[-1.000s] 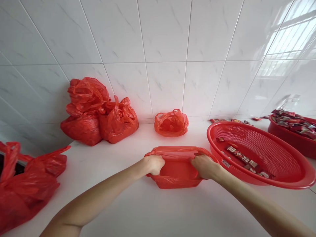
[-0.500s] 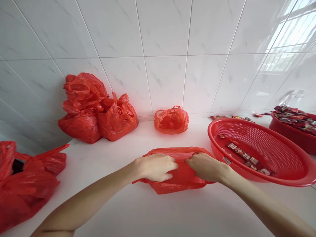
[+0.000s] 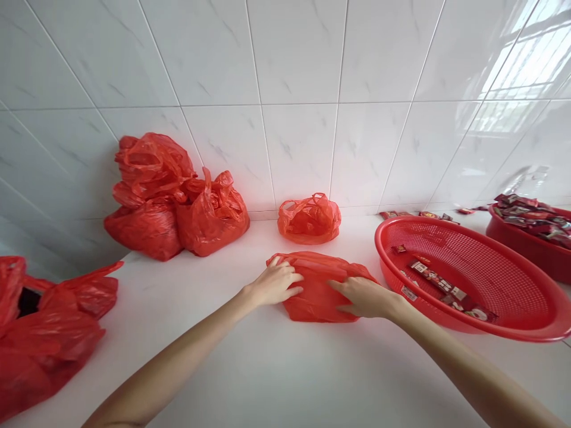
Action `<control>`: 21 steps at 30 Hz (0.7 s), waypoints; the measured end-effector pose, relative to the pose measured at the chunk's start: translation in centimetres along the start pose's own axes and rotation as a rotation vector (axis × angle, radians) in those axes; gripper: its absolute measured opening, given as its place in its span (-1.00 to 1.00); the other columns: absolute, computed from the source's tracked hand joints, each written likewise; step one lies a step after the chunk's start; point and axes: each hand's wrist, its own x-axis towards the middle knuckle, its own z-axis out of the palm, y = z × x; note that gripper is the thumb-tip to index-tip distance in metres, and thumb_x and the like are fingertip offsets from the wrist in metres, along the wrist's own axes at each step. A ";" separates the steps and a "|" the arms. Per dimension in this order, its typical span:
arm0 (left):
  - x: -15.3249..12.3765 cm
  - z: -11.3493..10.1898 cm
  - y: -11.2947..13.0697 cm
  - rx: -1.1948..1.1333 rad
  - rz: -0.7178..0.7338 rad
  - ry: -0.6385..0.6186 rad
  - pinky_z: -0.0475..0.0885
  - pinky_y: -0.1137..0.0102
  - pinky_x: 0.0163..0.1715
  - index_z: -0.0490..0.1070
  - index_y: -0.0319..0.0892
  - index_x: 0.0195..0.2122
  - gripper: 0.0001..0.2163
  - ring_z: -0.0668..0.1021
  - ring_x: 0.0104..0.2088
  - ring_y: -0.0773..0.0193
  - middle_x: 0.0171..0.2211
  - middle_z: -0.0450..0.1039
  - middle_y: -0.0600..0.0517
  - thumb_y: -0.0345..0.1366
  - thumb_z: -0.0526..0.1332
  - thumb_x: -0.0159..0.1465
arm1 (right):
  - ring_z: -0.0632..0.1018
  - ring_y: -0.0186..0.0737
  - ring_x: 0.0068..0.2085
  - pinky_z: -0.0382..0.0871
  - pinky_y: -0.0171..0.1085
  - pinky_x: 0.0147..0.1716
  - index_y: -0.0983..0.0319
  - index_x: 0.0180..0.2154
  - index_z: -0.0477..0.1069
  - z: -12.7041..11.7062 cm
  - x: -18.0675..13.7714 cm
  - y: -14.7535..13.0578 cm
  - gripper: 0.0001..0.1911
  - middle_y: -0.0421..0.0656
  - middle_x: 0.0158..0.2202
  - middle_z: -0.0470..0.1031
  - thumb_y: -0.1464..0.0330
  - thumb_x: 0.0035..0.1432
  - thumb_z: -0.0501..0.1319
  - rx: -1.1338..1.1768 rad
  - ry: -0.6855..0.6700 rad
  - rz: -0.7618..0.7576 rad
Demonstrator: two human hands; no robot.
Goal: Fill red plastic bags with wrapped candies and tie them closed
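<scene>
A red plastic bag (image 3: pixel 319 291) rests on the white countertop in front of me, low and crumpled, its far edge folded over. My left hand (image 3: pixel 277 282) is on the bag's left side, with fingers spread and the thumb apart. On the right side of the same bag is my right hand (image 3: pixel 363 296); its index finger and thumb stretch inward over the plastic, and the other fingers are partly hidden. Neither hand shows a clear grip on the bag. Behind it stands a smaller red bag (image 3: pixel 308 221) with its mouth open.
A red perforated basket (image 3: pixel 468 238) holding a few wrapped packets (image 3: pixel 439 279) stands right. Beyond it, a red container (image 3: pixel 513 238) is heaped with packets. Filled red bags (image 3: pixel 214 223) lean at the tiled wall (image 3: pixel 298 53); another red bag (image 3: pixel 53 339) lies at left.
Both hands have moved out of the bag's wide mouth to its sides. The bag has shifted slightly away and now looks narrower, its opening no longer spread.
</scene>
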 end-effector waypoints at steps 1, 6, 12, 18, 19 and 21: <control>0.1 0.2 -0.1 -0.007 0.003 0.009 0.19 0.13 0.11 0.57 -0.12 -0.16 -0.73 0.55 -0.12 0.09 -0.23 0.61 -0.05 -0.19 0.08 0.44 | 0.57 -0.15 -0.31 0.26 -0.27 -0.40 0.24 -0.09 0.43 0.0 -0.1 0.1 -0.81 -0.10 -0.29 0.59 0.32 0.32 0.15 0.019 0.008 -0.018; 0.1 0.8 -0.7 -0.016 -0.040 0.025 0.22 0.17 0.12 0.56 -0.15 -0.30 -0.74 0.56 -0.16 0.09 -0.33 0.59 -0.05 -0.17 0.14 0.39 | 0.56 -0.10 -0.28 0.23 -0.26 -0.39 0.28 -0.08 0.42 0.5 0.1 0.7 -0.80 -0.04 -0.28 0.56 0.35 0.36 0.10 0.020 0.062 0.161; -0.5 0.9 -1.1 -0.057 -0.110 -0.073 0.19 0.13 0.23 0.54 -0.15 -0.04 -0.55 0.49 0.07 -0.07 -0.07 0.56 -0.14 -0.03 0.38 0.09 | 0.53 0.12 0.00 0.35 -0.21 -0.19 0.34 0.14 0.34 1.7 0.7 1.8 -0.35 0.18 0.01 0.50 0.18 0.10 0.39 0.061 0.034 0.272; -1.1 0.7 -0.2 -0.044 -0.179 -0.090 0.32 0.11 0.11 0.48 -0.16 0.07 -0.42 0.44 0.09 -0.16 -0.05 0.48 -0.19 -0.03 0.39 0.03 | 0.47 0.18 0.13 0.39 -0.13 -0.05 0.33 0.21 0.33 1.6 0.4 1.6 -0.28 0.23 0.16 0.40 0.19 0.07 0.39 0.131 0.006 0.256; -1.1 0.8 -0.1 -0.042 -0.170 -0.078 0.31 0.10 0.12 0.47 -0.14 0.08 -0.43 0.44 0.09 -0.15 -0.05 0.47 -0.18 -0.04 0.39 0.04 | 0.46 0.18 0.14 0.39 -0.12 -0.03 0.31 0.23 0.31 1.5 0.3 1.5 -0.28 0.22 0.18 0.39 0.21 0.08 0.38 0.141 0.007 0.256; -1.2 1.0 0.1 -0.052 -0.128 -0.033 0.26 0.05 0.17 0.49 -0.09 0.07 -0.49 0.45 0.09 -0.13 0.01 0.44 -0.15 -0.06 0.38 0.09 | 0.46 0.18 0.15 0.39 -0.09 -0.02 0.27 0.24 0.30 1.4 -0.1 1.3 -0.30 0.19 0.21 0.38 0.25 0.09 0.36 0.152 0.023 0.249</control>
